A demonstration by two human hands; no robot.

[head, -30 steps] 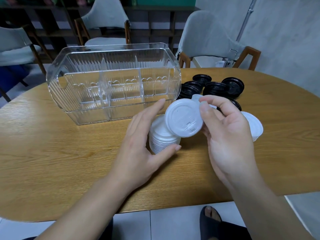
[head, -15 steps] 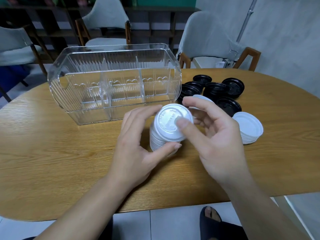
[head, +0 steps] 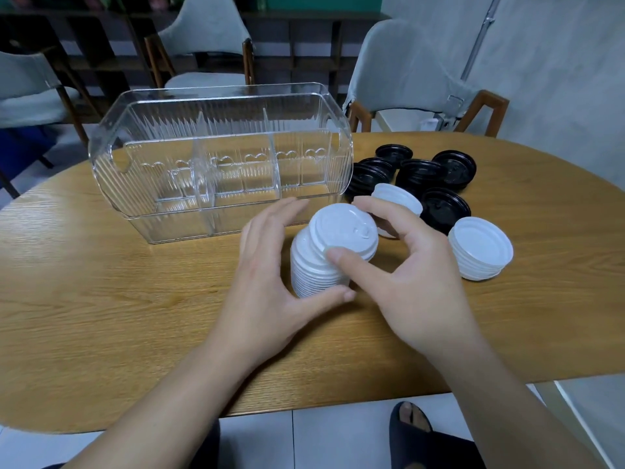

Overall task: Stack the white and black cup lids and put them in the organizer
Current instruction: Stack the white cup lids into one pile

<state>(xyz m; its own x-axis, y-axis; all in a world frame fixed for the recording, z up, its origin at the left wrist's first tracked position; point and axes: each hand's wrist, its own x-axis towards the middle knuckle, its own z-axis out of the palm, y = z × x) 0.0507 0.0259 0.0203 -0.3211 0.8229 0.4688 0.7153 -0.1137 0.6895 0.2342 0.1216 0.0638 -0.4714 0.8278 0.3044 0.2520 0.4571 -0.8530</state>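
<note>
Most of our work remains: our left hand point(head: 270, 275) steadies the white lid stack point(head: 316, 269) at table centre while our right hand point(head: 409, 269) pinches the top lid point(head: 343, 231), sitting askew. More white lids point(head: 480, 248) wait at three o'clock, black lids point(head: 419, 174) at one. We judge the organizer point(head: 216, 160), at eleven, empty in every compartment.
</note>
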